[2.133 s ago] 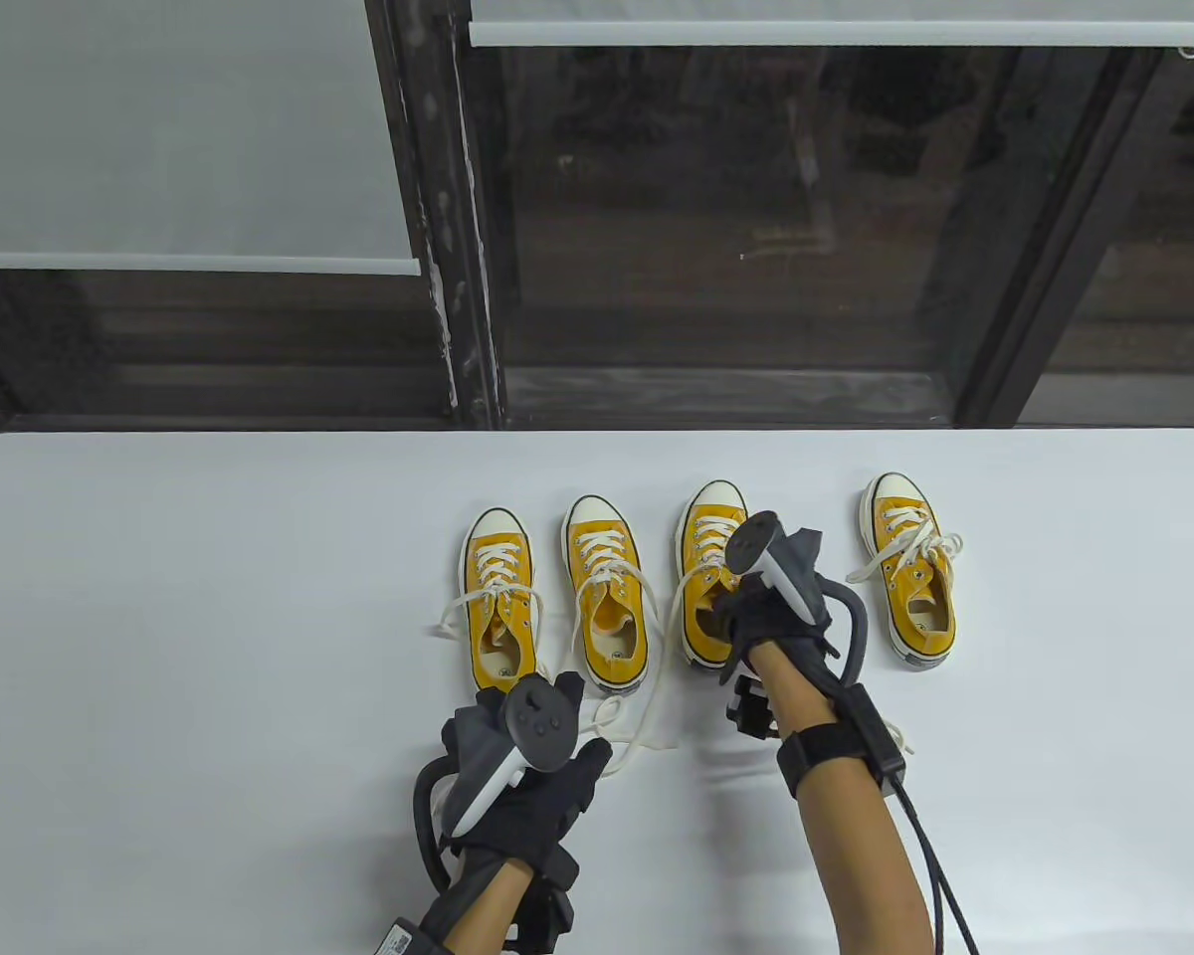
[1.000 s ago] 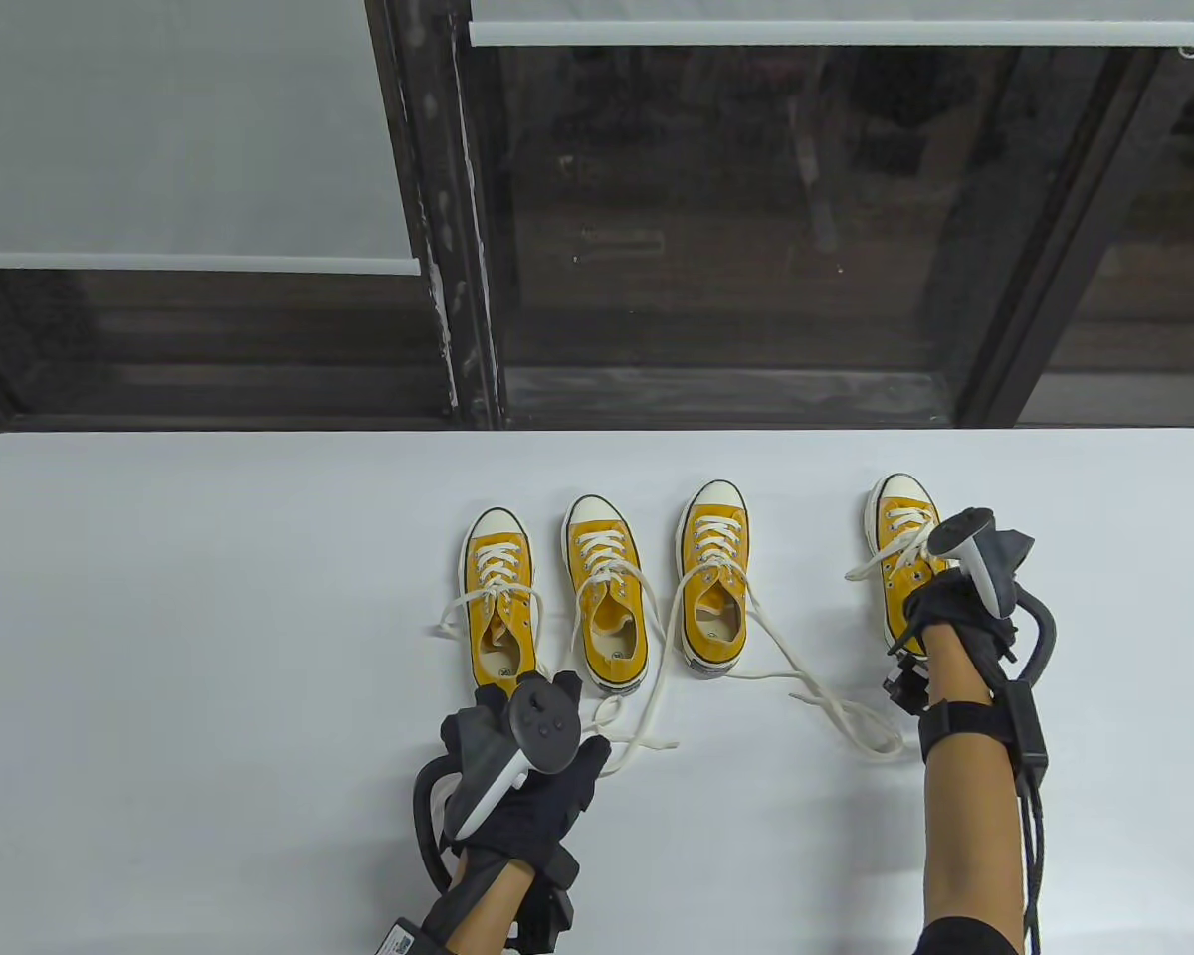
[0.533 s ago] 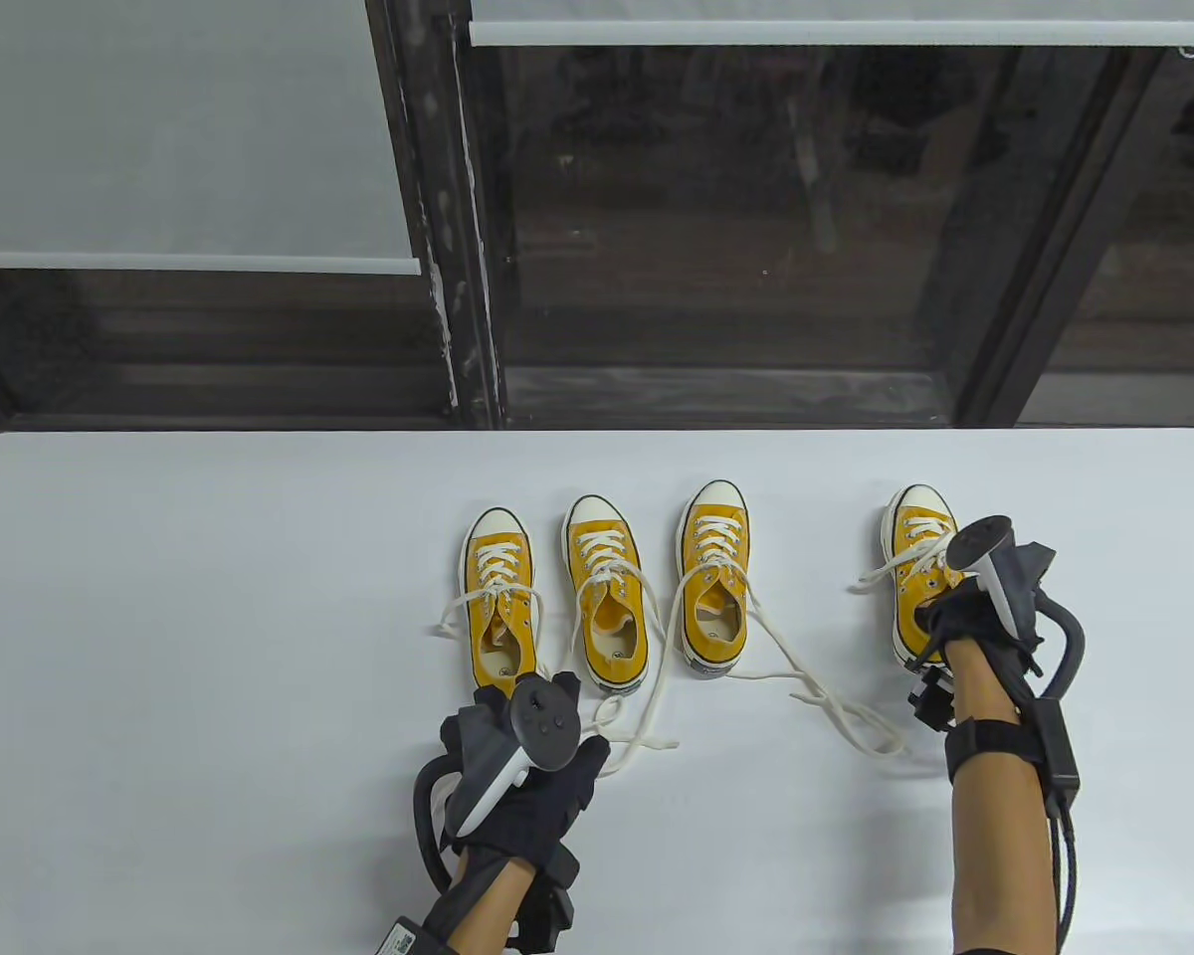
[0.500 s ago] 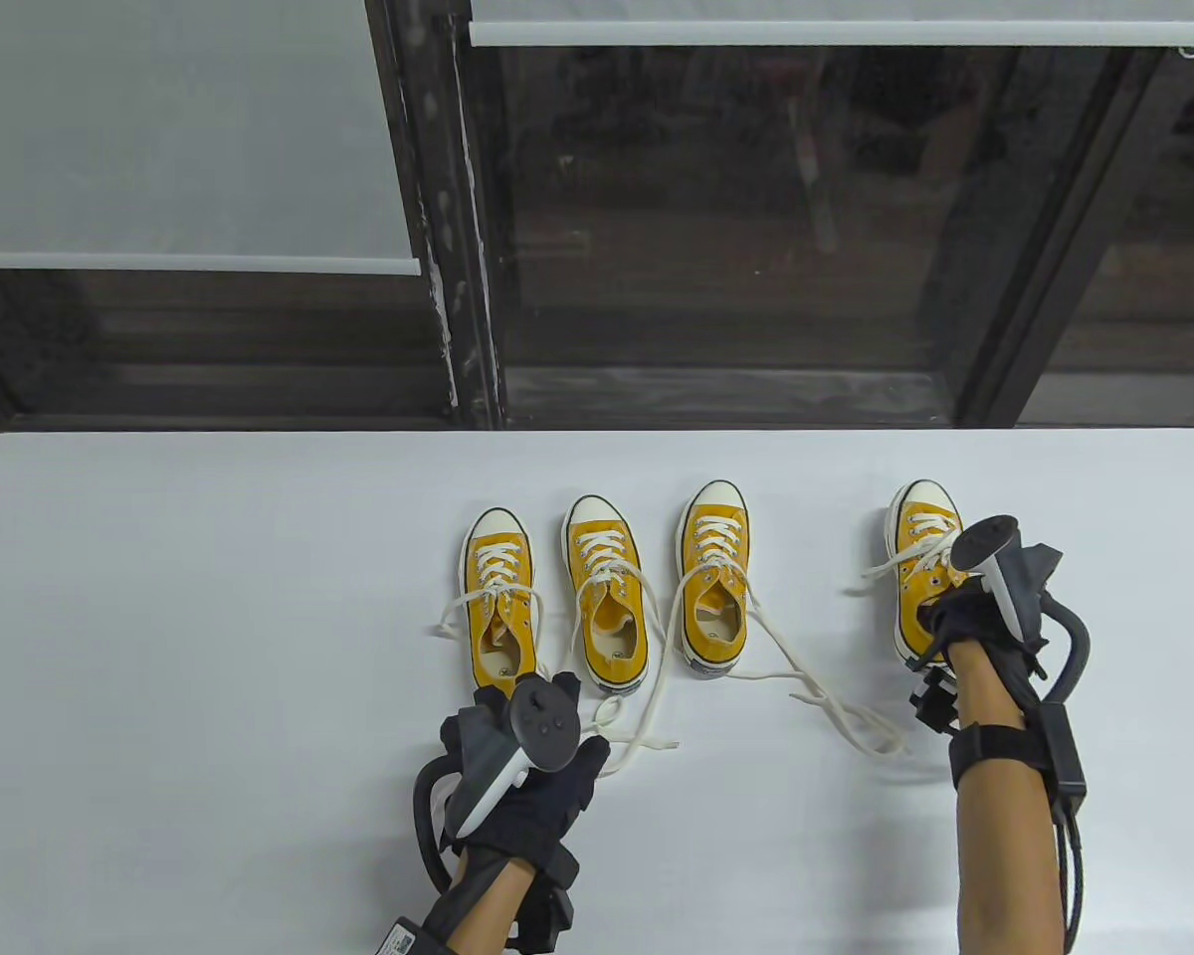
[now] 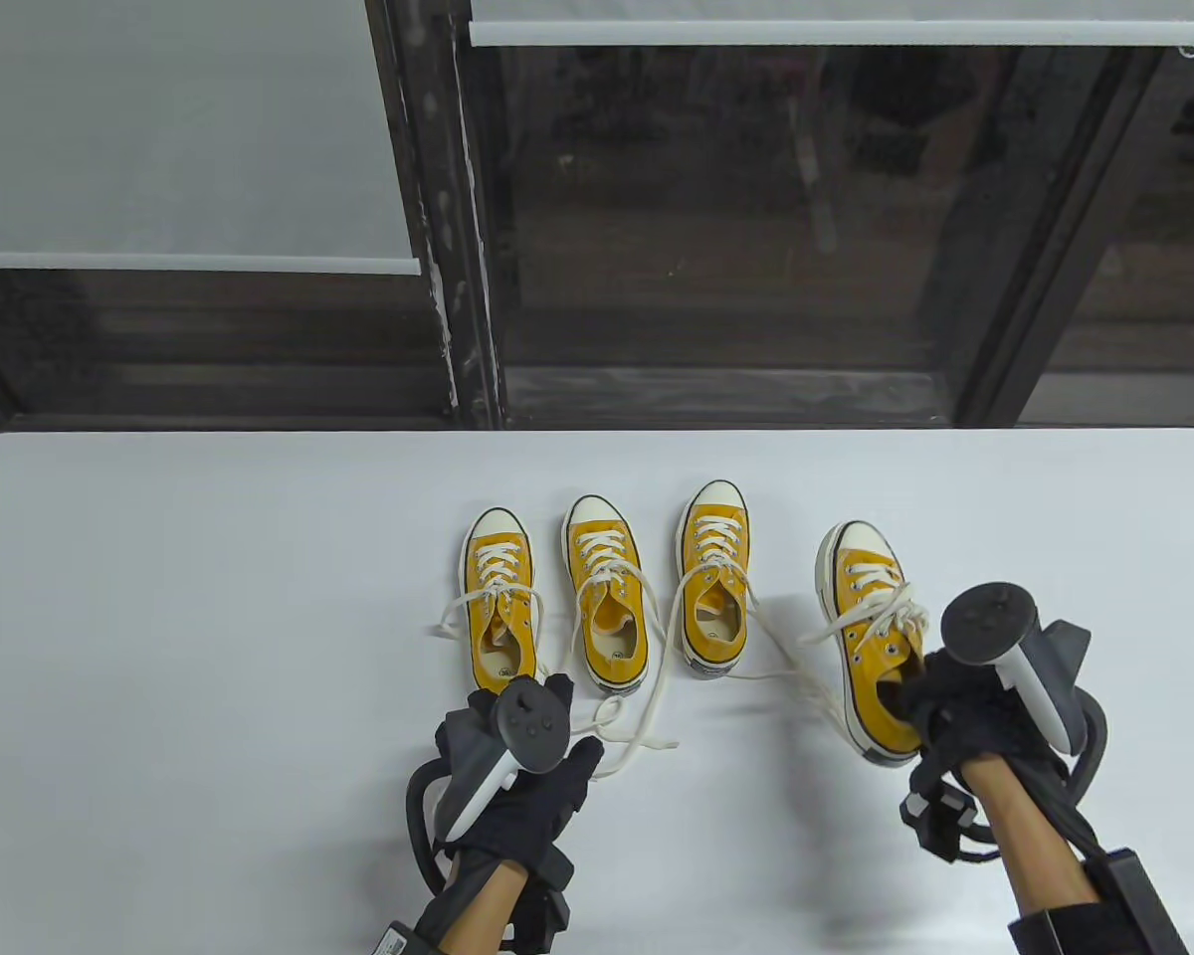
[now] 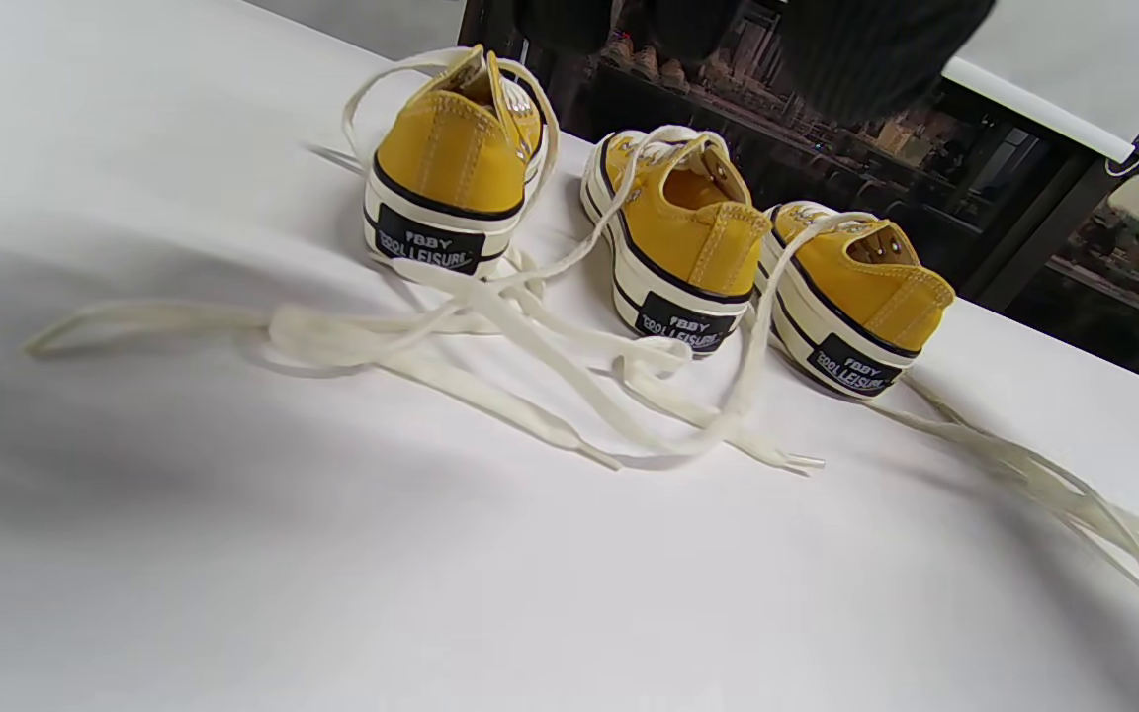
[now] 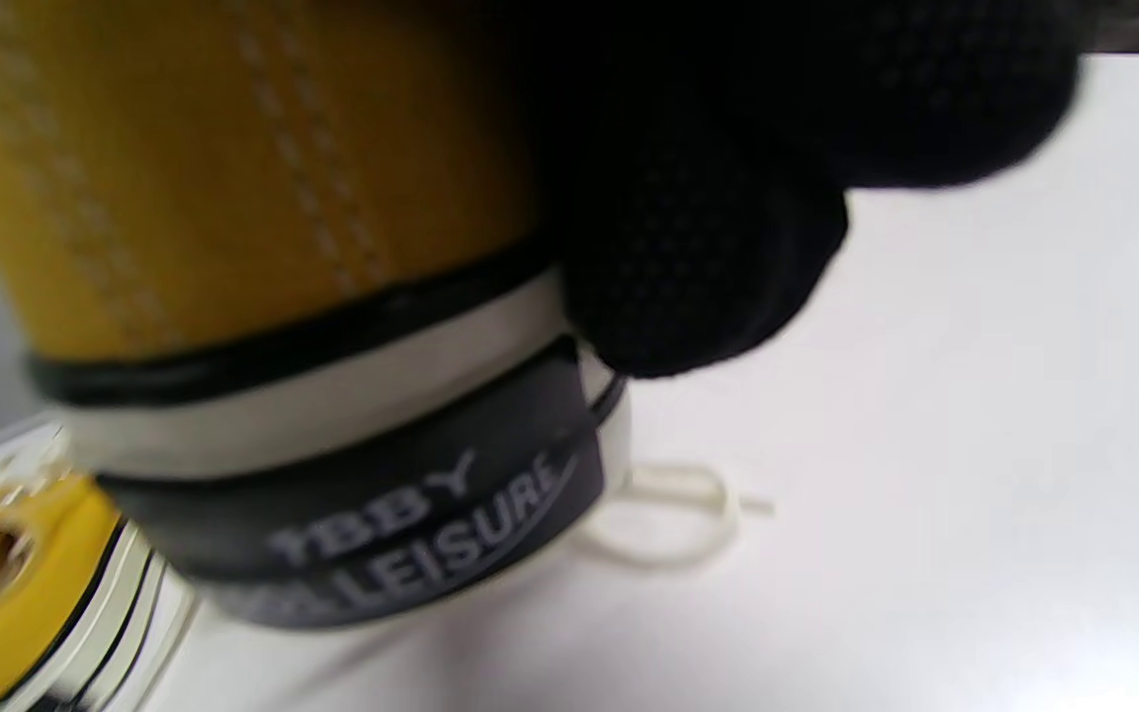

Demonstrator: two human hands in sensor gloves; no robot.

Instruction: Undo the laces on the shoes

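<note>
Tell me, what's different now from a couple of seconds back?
The right hand left the third shoe, its laces now trailing loose on the table, took hold of the fourth shoe at its heel, and dragged it nearer the person and toward the others, toe angled left. The left hand and the two left shoes stayed put.

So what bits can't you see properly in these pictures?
- Right hand fingers: in the table view the tracker covers them; the right wrist view is blurred.
- Rightmost shoe heel: hidden behind that hand in the table view.
- Leftmost shoe heel: the left hand and its tracker cover it in the table view.
- Long lace: cut off by the right edge of the left wrist view.
</note>
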